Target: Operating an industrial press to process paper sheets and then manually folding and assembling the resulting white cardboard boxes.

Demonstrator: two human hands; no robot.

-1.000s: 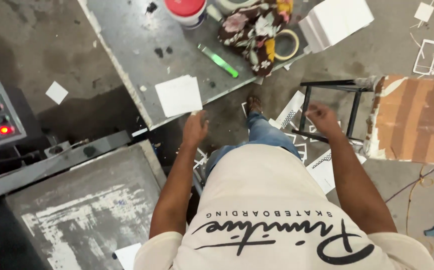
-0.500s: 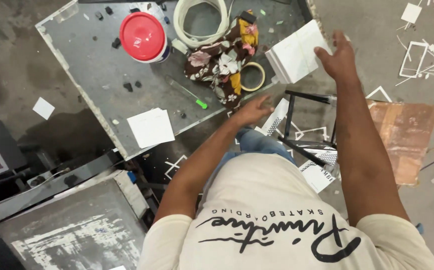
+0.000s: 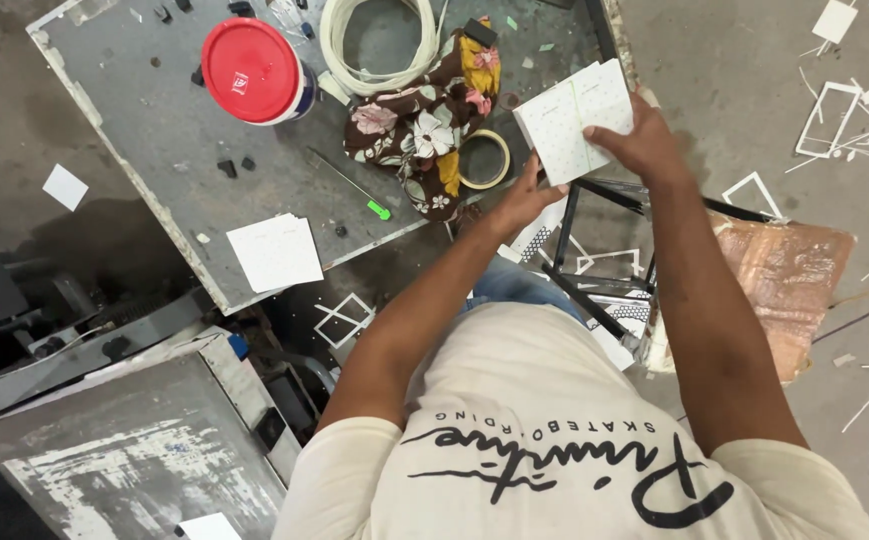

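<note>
Both hands on white sheet stack at grey table's (image 3: 154, 140) right edge.
Largest first, all rel. to table: floral cloth (image 3: 419, 135) on top, centre-right; sheet stack (image 3: 572, 115) over right edge, w/ right hand (image 3: 639, 145) closed on its right side, left hand (image 3: 526, 195) pinching lower corner; tape roll (image 3: 484, 158) just beside cloth.

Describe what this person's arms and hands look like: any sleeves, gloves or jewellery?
Both arms are bare from the short sleeves of a cream T-shirt with black lettering across it. The left hand and right hand are bare: no gloves, and no watch, ring or bracelet shows from this view.
</note>
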